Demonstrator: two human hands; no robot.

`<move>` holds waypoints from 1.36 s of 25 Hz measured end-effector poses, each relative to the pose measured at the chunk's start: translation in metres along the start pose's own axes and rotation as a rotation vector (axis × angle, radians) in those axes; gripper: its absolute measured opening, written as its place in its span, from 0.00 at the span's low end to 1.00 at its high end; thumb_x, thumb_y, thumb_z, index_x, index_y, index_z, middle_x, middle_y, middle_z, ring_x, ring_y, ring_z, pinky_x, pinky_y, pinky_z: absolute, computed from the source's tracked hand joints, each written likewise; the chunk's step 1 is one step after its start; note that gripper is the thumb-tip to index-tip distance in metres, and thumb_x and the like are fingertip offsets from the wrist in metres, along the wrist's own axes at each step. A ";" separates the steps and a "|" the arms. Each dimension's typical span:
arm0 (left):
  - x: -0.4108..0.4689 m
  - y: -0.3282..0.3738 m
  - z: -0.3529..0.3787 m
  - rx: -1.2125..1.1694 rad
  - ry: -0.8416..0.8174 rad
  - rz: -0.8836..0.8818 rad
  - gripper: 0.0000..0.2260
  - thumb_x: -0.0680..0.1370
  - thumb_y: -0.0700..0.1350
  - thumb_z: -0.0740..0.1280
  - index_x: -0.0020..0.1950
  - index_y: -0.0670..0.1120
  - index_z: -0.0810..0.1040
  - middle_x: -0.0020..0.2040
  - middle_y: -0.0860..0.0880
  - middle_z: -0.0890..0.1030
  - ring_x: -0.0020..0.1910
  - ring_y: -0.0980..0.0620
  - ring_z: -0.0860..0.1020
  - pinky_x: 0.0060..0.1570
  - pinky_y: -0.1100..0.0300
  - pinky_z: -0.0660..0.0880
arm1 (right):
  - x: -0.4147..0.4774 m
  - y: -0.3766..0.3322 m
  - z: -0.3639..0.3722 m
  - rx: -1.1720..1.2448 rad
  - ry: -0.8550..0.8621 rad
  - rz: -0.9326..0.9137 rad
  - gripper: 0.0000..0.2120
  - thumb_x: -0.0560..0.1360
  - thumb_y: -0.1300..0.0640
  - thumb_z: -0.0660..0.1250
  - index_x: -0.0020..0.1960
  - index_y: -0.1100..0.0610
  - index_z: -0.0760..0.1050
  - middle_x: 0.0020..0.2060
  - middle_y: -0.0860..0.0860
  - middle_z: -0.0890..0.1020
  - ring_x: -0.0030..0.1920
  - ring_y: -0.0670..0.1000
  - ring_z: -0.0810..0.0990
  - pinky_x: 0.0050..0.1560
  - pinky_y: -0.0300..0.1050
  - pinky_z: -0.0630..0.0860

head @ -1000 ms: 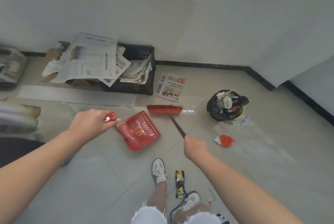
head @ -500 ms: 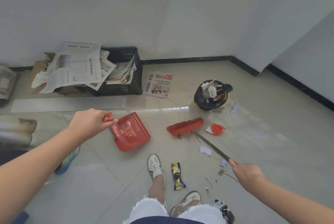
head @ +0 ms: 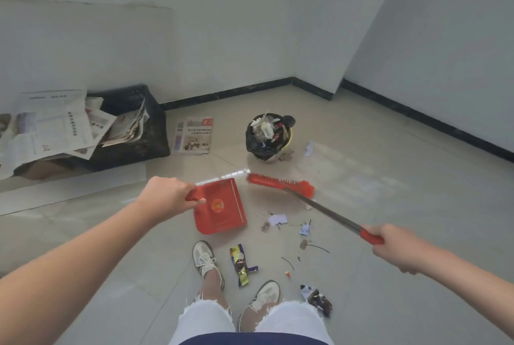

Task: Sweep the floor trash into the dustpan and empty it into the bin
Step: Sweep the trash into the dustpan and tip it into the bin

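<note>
Broom (head: pixel 322 209) swung nearer dustpan (head: pixel 222 212); left hand (head: pixel 167 197) grips dustpan handle, right hand (head: pixel 396 247) broom handle.

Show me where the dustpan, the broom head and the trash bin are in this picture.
dustpan (head: pixel 222 215): head view, on the flat red pan.
broom head (head: pixel 281 184): head view, on the red bristle block.
trash bin (head: pixel 252 141): head view, on the black bag over its left wall.

Pale walls (head: pixel 250 24), black skirting (head: pixel 228 93), glossy beige tiles (head: pixel 389 205).
</note>
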State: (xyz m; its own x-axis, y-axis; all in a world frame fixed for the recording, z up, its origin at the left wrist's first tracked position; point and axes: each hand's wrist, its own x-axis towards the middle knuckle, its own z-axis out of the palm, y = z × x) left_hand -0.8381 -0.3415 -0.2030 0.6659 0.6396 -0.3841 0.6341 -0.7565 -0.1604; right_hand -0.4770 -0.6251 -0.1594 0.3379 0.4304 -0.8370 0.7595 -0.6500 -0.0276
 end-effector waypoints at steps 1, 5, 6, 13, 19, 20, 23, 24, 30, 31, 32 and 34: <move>0.006 0.015 -0.005 -0.009 0.007 0.013 0.23 0.75 0.69 0.55 0.50 0.54 0.78 0.41 0.54 0.82 0.43 0.53 0.81 0.34 0.62 0.68 | -0.004 0.009 -0.004 0.078 0.026 0.025 0.26 0.73 0.61 0.55 0.66 0.41 0.69 0.30 0.51 0.75 0.20 0.49 0.72 0.20 0.36 0.68; 0.018 0.064 -0.020 -0.015 0.056 0.065 0.22 0.75 0.69 0.56 0.51 0.54 0.79 0.35 0.55 0.78 0.40 0.53 0.81 0.34 0.61 0.70 | 0.021 0.014 -0.023 0.098 0.167 0.058 0.18 0.72 0.63 0.55 0.58 0.52 0.74 0.28 0.52 0.74 0.26 0.53 0.76 0.25 0.39 0.71; 0.019 0.076 -0.021 -0.018 0.075 0.082 0.22 0.75 0.69 0.56 0.51 0.54 0.79 0.35 0.55 0.78 0.38 0.54 0.80 0.33 0.62 0.71 | 0.032 0.012 -0.027 0.057 0.196 0.058 0.16 0.72 0.63 0.55 0.55 0.53 0.75 0.29 0.51 0.75 0.28 0.54 0.77 0.27 0.38 0.70; 0.026 0.129 -0.026 -0.126 0.261 0.155 0.22 0.72 0.68 0.56 0.32 0.54 0.77 0.22 0.56 0.73 0.20 0.58 0.70 0.23 0.69 0.48 | 0.111 0.024 -0.043 0.210 0.235 0.180 0.12 0.75 0.62 0.55 0.54 0.59 0.74 0.26 0.56 0.78 0.24 0.53 0.75 0.32 0.42 0.75; 0.031 0.127 -0.020 -0.192 0.316 0.081 0.19 0.70 0.68 0.58 0.34 0.55 0.76 0.22 0.56 0.72 0.20 0.56 0.72 0.22 0.70 0.50 | 0.200 0.021 -0.043 0.301 0.317 0.168 0.11 0.74 0.62 0.57 0.52 0.59 0.75 0.27 0.54 0.78 0.28 0.53 0.77 0.40 0.46 0.78; 0.031 0.126 -0.022 -0.207 0.315 0.061 0.18 0.70 0.68 0.59 0.33 0.56 0.75 0.21 0.56 0.71 0.20 0.56 0.70 0.21 0.70 0.50 | 0.213 0.020 -0.040 0.339 0.298 0.172 0.12 0.74 0.62 0.56 0.53 0.59 0.75 0.27 0.55 0.78 0.27 0.54 0.76 0.37 0.46 0.78; 0.032 0.126 -0.018 -0.219 0.312 0.000 0.18 0.69 0.69 0.59 0.33 0.55 0.74 0.21 0.55 0.70 0.20 0.57 0.66 0.20 0.69 0.52 | 0.232 0.018 -0.020 0.425 0.198 0.171 0.15 0.72 0.66 0.54 0.55 0.62 0.73 0.27 0.58 0.75 0.24 0.53 0.72 0.28 0.42 0.72; 0.032 0.126 -0.014 -0.225 0.299 -0.013 0.20 0.69 0.69 0.58 0.33 0.55 0.74 0.21 0.55 0.70 0.21 0.56 0.68 0.20 0.69 0.55 | 0.228 0.019 -0.009 0.417 0.179 0.166 0.15 0.72 0.67 0.54 0.56 0.62 0.73 0.27 0.58 0.74 0.24 0.53 0.72 0.27 0.42 0.71; 0.031 0.099 -0.017 -0.237 0.285 -0.046 0.21 0.70 0.71 0.59 0.38 0.57 0.79 0.26 0.55 0.76 0.30 0.51 0.79 0.26 0.65 0.64 | 0.136 0.027 0.073 0.197 0.076 0.143 0.12 0.74 0.66 0.55 0.56 0.58 0.70 0.33 0.51 0.72 0.32 0.54 0.77 0.22 0.40 0.67; 0.029 0.091 -0.017 -0.239 0.271 -0.030 0.19 0.70 0.70 0.61 0.39 0.57 0.80 0.27 0.55 0.77 0.31 0.51 0.79 0.26 0.65 0.63 | 0.117 0.024 0.087 0.186 0.053 0.137 0.14 0.75 0.66 0.54 0.58 0.58 0.69 0.34 0.50 0.71 0.31 0.53 0.76 0.21 0.40 0.67; 0.028 0.083 -0.016 -0.234 0.270 -0.010 0.19 0.70 0.70 0.61 0.39 0.57 0.80 0.26 0.55 0.77 0.31 0.51 0.79 0.26 0.65 0.62 | 0.099 0.019 0.100 0.182 0.024 0.131 0.15 0.75 0.66 0.54 0.59 0.58 0.69 0.36 0.50 0.71 0.31 0.51 0.75 0.21 0.39 0.66; 0.028 0.066 -0.010 -0.187 0.291 0.033 0.23 0.68 0.72 0.56 0.37 0.57 0.80 0.25 0.55 0.76 0.28 0.51 0.79 0.25 0.66 0.63 | 0.068 0.008 0.123 0.173 -0.018 0.133 0.18 0.76 0.67 0.53 0.63 0.58 0.67 0.41 0.51 0.72 0.34 0.52 0.75 0.22 0.37 0.63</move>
State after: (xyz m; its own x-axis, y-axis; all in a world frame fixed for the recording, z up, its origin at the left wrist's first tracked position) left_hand -0.7738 -0.3722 -0.2151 0.7542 0.6479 -0.1065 0.6536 -0.7563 0.0277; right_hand -0.5168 -0.6779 -0.2835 0.4177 0.3228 -0.8493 0.6014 -0.7989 -0.0079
